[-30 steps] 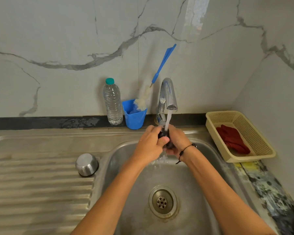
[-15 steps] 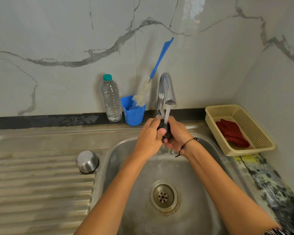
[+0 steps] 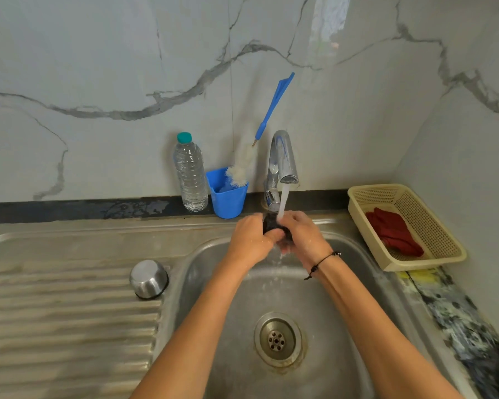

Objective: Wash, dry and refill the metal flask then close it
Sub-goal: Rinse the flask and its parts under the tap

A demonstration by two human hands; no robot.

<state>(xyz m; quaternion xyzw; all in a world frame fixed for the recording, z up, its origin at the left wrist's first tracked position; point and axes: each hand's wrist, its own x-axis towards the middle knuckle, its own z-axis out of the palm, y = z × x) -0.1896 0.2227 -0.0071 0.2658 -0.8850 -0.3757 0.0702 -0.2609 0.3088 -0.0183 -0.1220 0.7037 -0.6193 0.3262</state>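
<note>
Where the steel fills the lower frame: sink [image 3: 202,272], its ribbed draining board lower left, basin centre with the drain [image 3: 277,338]; bottom edge cut off.
Wall: marble-veined tiles [image 3: 127,67] across the top, turning a corner at right.
Arms: both forearms enter from the bottom edge, elbows out of frame.
Basket: cream plastic basket [image 3: 432,226] at right centre, a red cloth [image 3: 393,234] lying inside.
Water bottle: clear bottle [image 3: 190,177] with teal cap, upright at the wall, just beside a blue cup [image 3: 228,200].
Brush: bottle brush [image 3: 267,116] stands bristles-down in the cup, blue handle leaning up and right.
Tap: chrome tap [image 3: 283,159] centre frame, water running from it.
Left hand [image 3: 251,240]: fingers curled around a dark object [image 3: 270,223] under the stream.
Right hand [image 3: 303,234]: also wrapped around that object, a black cord at the wrist.
Dark object: mostly hidden between the hands; whether it belongs to the flask cannot be told.
Steel cup [image 3: 149,279]: domed metal piece, mouth down on the draining board, left of the basin; possibly the flask's cap, unclear.
</note>
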